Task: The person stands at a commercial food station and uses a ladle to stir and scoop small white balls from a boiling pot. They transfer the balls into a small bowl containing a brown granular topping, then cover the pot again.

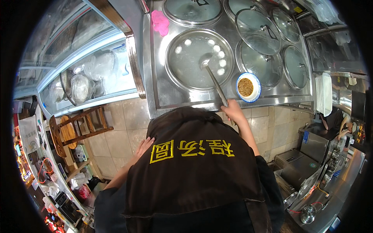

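Observation:
My right hand (233, 111) grips the long metal handle of a ladle (216, 83) near the counter's front edge. The ladle's bowl dips into the cloudy liquid of an uncovered round pot (186, 74) set into the steel counter. Several white balls (221, 54), apparently dumplings, float around the pot's rim. Right of the pot stands a blue-rimmed white bowl (256, 92) with brown granular food (245, 87) inside. My left hand (144, 146) holds nothing and lies against the side of my dark apron (189, 180), which bears yellow writing.
Several pots under glass lids (192, 10) surround the uncovered one; one lid (253, 35) lies over others. A pink cloth (160, 23) sits at the counter's back left. Left are a chest freezer (119, 77) with bagged goods and a wooden chair (83, 125). A white plastic basket (325, 94) is right.

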A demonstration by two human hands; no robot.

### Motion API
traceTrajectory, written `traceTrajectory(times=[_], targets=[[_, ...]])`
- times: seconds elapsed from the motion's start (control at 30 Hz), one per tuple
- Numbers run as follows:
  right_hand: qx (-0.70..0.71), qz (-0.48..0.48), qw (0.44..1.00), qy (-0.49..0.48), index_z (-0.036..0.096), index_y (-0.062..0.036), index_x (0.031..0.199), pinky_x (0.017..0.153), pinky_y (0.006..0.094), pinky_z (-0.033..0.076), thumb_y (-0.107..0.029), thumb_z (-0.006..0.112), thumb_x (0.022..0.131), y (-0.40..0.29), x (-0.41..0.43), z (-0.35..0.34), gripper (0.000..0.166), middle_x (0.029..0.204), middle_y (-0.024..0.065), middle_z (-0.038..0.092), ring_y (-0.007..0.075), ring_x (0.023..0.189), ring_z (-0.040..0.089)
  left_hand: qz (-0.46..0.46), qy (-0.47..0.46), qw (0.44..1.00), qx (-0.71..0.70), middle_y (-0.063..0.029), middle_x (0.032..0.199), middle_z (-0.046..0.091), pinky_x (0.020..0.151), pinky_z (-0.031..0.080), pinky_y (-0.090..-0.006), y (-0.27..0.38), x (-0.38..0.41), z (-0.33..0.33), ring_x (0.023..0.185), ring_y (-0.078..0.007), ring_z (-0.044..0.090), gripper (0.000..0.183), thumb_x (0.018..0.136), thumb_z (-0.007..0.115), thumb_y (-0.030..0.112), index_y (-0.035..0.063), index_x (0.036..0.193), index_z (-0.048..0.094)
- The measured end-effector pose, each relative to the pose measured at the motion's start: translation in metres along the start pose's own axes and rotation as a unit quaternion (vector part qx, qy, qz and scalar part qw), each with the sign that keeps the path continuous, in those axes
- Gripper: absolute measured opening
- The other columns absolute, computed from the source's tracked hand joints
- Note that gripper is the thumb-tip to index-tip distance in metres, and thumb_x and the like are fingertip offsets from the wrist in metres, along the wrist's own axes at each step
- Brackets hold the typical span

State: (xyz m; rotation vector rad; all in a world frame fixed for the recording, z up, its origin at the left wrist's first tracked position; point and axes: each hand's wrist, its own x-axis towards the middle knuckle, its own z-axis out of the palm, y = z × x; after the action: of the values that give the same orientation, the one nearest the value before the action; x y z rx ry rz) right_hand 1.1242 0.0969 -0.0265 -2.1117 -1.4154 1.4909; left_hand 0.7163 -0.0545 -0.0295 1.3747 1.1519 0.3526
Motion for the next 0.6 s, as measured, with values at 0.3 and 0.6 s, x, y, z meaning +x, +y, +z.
traceTrajectory(times=[0.3,0.6], targets=[[-0.030,-0.046,0.999,-0.004,0.048,0.0085,0.067,0.039,0.0362,0.040,-0.012,0.051,0.070,-0.012,0.022,-0.002,0.020,0.044,0.0149,0.047,0.0252,0.037,0.050,0.071,-0.079,0.994,0.016,-0.0131,0.127,0.033,0.101,0.019,-0.0415,-0.022,0.032,-0.003,0.121,-0.0256,0.028,0.047,0.079,0.039,0.022,0.0019,0.122,0.034],[-0.046,-0.056,0.997,-0.026,0.050,0.0052,0.065,0.037,0.0329,0.040,-0.015,0.053,0.071,-0.032,0.036,0.012,0.021,0.042,0.0103,0.047,0.0205,0.037,0.050,0.136,-0.040,0.971,0.191,-0.0136,0.128,0.031,0.100,0.022,-0.0376,-0.015,0.040,-0.006,0.120,-0.0263,0.029,0.047,0.080,0.040,0.020,-0.0004,0.122,0.033]])
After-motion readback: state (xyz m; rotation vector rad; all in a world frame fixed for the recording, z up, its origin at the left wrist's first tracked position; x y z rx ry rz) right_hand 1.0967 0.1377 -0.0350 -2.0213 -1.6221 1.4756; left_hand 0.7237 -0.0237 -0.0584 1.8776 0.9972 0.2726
